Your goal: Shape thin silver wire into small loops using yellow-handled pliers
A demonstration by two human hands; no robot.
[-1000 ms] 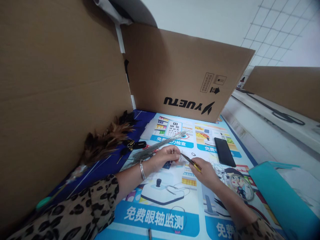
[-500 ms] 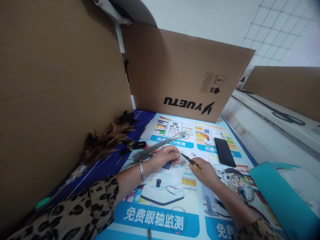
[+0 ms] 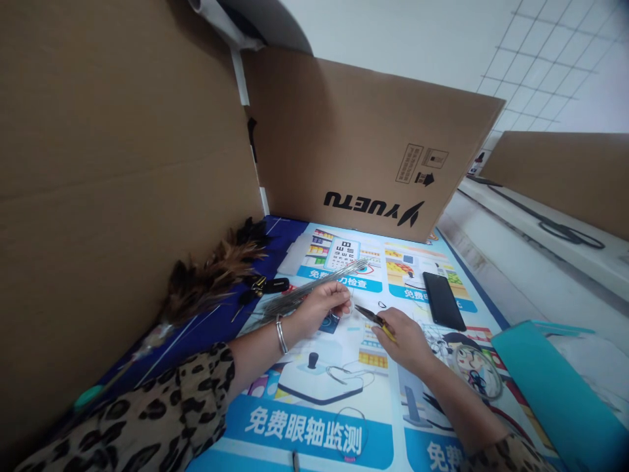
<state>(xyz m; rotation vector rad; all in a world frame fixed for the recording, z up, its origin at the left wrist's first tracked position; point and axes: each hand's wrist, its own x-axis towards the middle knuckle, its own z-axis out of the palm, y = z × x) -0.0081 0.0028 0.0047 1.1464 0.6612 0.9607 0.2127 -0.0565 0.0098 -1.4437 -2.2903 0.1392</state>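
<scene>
My left hand [image 3: 324, 306] is closed in a pinch on a thin piece of wire [image 3: 352, 300], most of which is too fine to make out. Facing it, my right hand [image 3: 405, 337] grips pliers [image 3: 369, 314] by their yellow handles. The tips of the pliers point left, close to the pinched wire; whether they touch it I cannot tell. Behind my left hand a bundle of straight silvery wires [image 3: 314, 286] lies slantwise on the table. A small dark loop [image 3: 382, 304] rests just beyond the pliers.
A black phone [image 3: 445, 300] lies to the right, near a teal box [image 3: 550, 387]. Keys with a black fob [image 3: 276, 285] and a brown feather duster [image 3: 211, 269] lie at left. Cardboard panels [image 3: 373, 137] stand at the back and left. The printed tabletop [image 3: 304, 429] carries pictures.
The pliers' tips have shifted slightly down beside my left fingers. Both hands keep their grips, and the view has moved a little.
</scene>
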